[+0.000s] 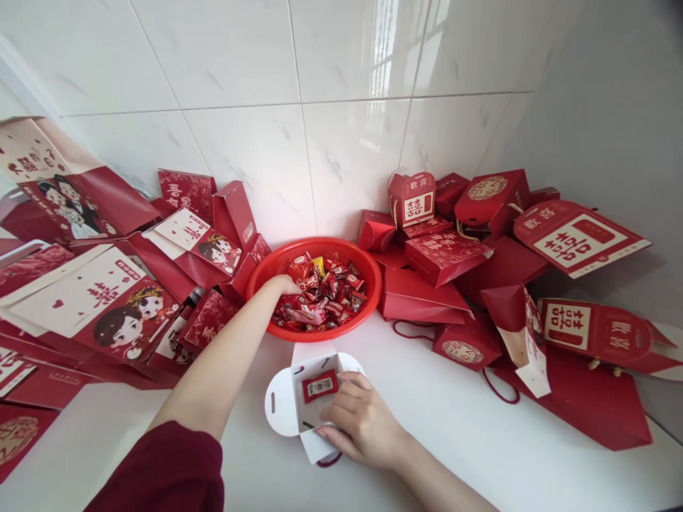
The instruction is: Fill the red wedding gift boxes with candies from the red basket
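Observation:
A red plastic basket (277, 259) full of wrapped candies (325, 295) stands at the back of the white counter. My left hand (282, 286) reaches into its left side with the fingers curled down among the candies; what they grip is hidden. Nearer to me lies an open white gift box (285, 405) with one red candy packet (320, 386) inside. My right hand (360, 423) rests on the box's right side, fingers closed on its edge and holding it.
Piles of flat red wedding gift bags and boxes (101, 306) crowd the left side of the counter. More folded red boxes and bags (501, 270) are heaped on the right against the tiled wall (320, 107). White counter (453, 419) shows in front.

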